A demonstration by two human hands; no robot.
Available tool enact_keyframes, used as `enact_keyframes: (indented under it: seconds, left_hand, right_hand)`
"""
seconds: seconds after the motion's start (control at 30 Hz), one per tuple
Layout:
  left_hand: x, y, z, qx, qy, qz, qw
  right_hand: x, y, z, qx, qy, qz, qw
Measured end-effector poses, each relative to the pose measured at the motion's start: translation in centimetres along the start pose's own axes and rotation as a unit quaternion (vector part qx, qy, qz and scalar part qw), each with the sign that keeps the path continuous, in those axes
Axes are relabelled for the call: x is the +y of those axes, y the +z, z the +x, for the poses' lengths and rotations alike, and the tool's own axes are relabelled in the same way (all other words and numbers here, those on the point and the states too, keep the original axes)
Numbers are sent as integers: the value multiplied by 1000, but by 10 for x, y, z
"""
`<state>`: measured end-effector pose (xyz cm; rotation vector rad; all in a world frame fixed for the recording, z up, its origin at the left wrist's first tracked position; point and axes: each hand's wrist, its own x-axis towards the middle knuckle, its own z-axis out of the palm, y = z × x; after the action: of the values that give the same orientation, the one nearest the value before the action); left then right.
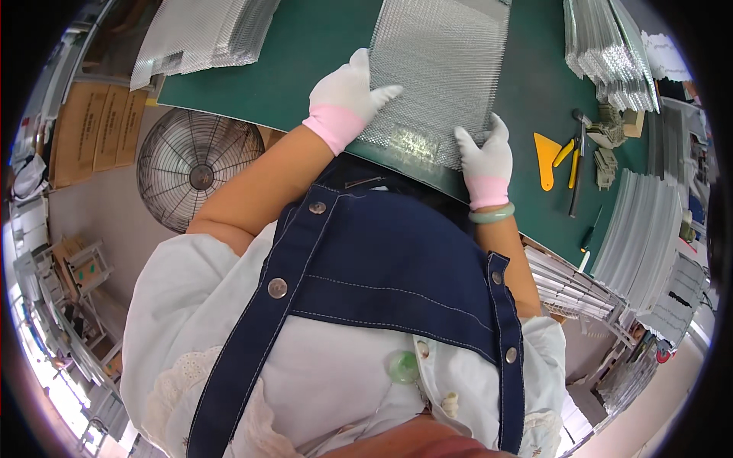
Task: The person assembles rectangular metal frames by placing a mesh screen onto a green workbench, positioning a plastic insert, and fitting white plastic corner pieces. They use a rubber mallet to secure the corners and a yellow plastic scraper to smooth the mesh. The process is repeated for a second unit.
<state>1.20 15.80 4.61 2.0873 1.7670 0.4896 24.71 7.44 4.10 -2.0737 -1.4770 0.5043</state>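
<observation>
A silvery metal mesh sheet (435, 69) lies on the green table top, its near end close to the table's front edge. My left hand (341, 103), in a white glove with a pink cuff, grips the sheet's left edge, thumb over the mesh. My right hand (487, 164), gloved the same way, holds the near right edge between thumb and fingers. The mesh partly hides what is under it. A pale green bangle (492, 214) circles my right wrist.
Mesh sheets are stacked at the far left (206, 34) and far right (611, 53). Right of my hand lie a yellow scraper (547, 159), yellow-handled pliers (569, 159), a hammer (578, 168) and a screwdriver (591, 231). A round fan (200, 172) stands left of the table.
</observation>
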Motion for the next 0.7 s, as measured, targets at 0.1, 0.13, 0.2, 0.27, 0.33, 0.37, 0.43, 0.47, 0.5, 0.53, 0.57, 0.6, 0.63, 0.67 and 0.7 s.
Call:
enact_keyframes:
  seconds: [0.1,0.13,0.2,0.27,0.33,0.37,0.43,0.47,0.5,0.53,0.57,0.6,0.63,0.67,0.7]
  left_hand:
    - [5,-2,6,-62,-20,42,997]
    - [3,1,7,-51,-8,47,998]
    - [-1,5,10,-29,17,56,998]
    - [3,2,12,-63,-1,59,996]
    - [6,-1,14,-67,-2,55,996]
    - [2,2,11,-57,4,51,997]
    - [0,5,12,-43,9,51,998]
    - [0,7,12,-42,9,56,997]
    - [0,7,12,-41,9,61,997]
    - [-1,6,14,-44,15,53,998]
    - [-2,5,15,-51,18,46,998]
    - [-3,4,16,-57,22,38,997]
    - [-2,4,17,-51,19,49,997]
    - [-1,6,17,-47,13,60,997]
    - [2,6,16,-42,8,72,996]
  right_hand:
    - [-6,2,1,-8,5,-52,999]
    - [-8,1,1,-16,16,-65,998]
    - [-10,2,0,-4,5,-75,997]
    - [-10,1,0,-3,3,-84,996]
    - [-8,2,1,-12,9,-92,996]
    - [-9,2,1,-17,15,-95,995]
    - [-10,0,4,-29,28,-101,994]
    - [-11,0,4,-30,30,-101,994]
    - [-12,-1,4,-31,31,-101,994]
    - [-12,-1,4,-33,33,-101,994]
    - [-10,0,4,-32,28,-98,994]
    - [-6,0,5,-31,23,-94,995]
    - [-4,1,6,-30,18,-90,995]
    - [-7,1,6,-44,33,-117,992]
    - [-15,-4,10,-57,48,-143,987]
